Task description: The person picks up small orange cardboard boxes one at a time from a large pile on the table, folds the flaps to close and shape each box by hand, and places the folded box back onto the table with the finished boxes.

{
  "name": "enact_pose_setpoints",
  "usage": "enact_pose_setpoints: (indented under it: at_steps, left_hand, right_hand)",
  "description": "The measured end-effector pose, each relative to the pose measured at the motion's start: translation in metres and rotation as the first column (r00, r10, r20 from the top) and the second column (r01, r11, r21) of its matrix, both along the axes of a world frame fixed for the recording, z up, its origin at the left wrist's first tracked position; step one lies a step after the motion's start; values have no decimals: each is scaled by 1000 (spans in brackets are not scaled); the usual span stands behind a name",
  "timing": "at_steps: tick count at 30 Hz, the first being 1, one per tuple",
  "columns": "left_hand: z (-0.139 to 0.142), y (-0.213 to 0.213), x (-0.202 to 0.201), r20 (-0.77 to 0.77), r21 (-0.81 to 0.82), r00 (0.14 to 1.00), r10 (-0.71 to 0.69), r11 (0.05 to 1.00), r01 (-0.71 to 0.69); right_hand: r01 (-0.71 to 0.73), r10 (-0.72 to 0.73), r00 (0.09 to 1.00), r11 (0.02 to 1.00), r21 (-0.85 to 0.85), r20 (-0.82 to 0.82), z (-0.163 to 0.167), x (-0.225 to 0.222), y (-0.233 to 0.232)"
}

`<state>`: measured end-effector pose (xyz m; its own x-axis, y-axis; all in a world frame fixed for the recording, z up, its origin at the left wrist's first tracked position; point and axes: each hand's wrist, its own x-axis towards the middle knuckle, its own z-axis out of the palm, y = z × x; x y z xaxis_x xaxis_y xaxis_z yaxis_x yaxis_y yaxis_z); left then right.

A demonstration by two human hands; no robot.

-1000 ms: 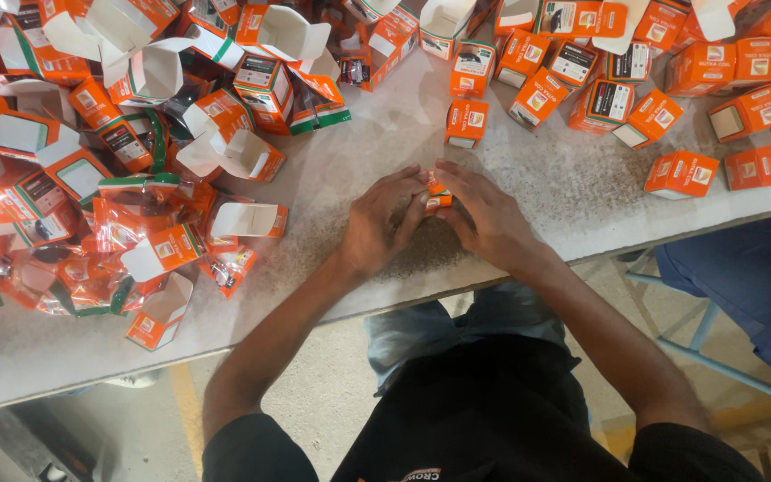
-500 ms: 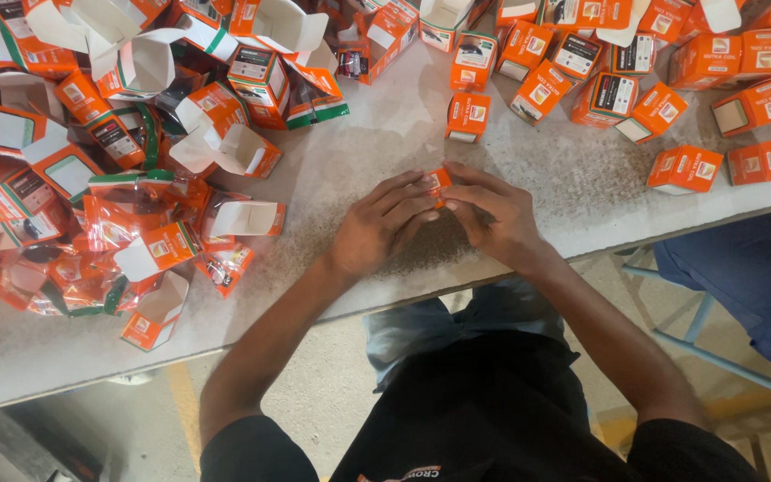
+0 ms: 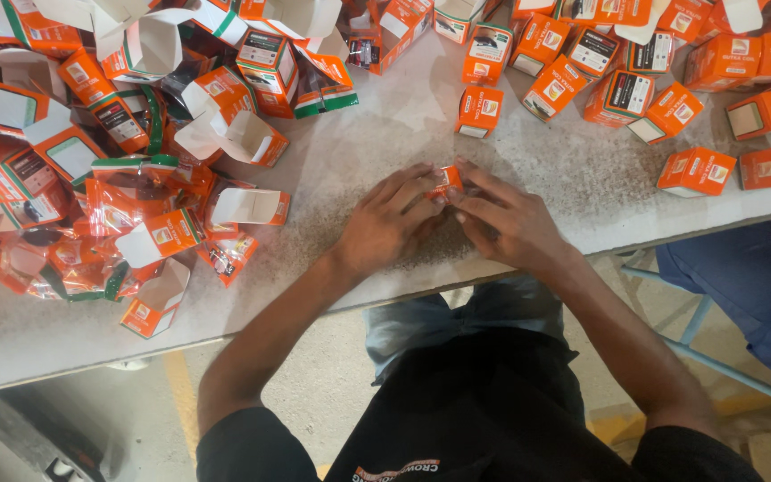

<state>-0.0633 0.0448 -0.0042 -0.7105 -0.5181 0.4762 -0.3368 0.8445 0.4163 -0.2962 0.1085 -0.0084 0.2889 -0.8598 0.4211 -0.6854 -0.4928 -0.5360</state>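
While both your hands meet at the table edge, the small orange box [image 3: 444, 181] sits pinched between them.
Your left hand [image 3: 392, 223] and right hand [image 3: 503, 221] grip it with their fingertips, equally near, above the table [image 3: 385, 134].
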Motion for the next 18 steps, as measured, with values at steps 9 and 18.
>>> enact_pose_setpoints:
  at_steps: [9,18]
  left_hand:
    - [18,8,56,173,-263,930,325,925,-274]
    - [15,30,115,122,-299,499,858,512,-805]
  right_hand:
    - [260,-265,964,954,-152,-10,-9,-23,15]
    - [197,-224,965,963,-185,-134,48,0,-1]
